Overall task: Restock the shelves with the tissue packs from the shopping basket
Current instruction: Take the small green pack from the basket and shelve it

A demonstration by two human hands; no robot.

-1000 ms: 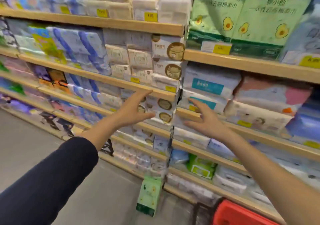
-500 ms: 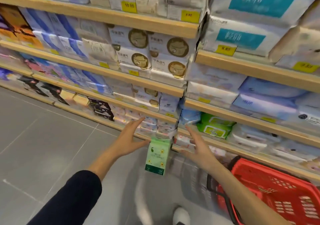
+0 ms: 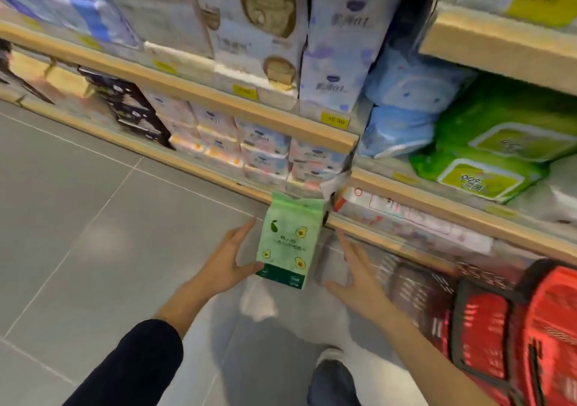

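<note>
A light green tissue pack (image 3: 290, 240) printed with avocados stands upright on the grey floor, leaning against the lowest shelf edge. My left hand (image 3: 229, 260) is spread beside its left side, fingers touching or almost touching the pack. My right hand (image 3: 356, 273) is spread a little apart from its right side. Neither hand grips it. The red shopping basket (image 3: 512, 327) sits on the floor at the lower right, blurred, its contents not visible.
Wooden shelves (image 3: 224, 97) packed with white, blue and green tissue and wipe packs rise ahead and to the right. Green wipe packs (image 3: 487, 158) lie on the right shelf. My shoe (image 3: 331, 355) is below the pack. Grey floor tiles spread to the left.
The view dropped from the upper shelves to the floor. Both hands lowered from shelf height and closed in on either side of the green pack.
</note>
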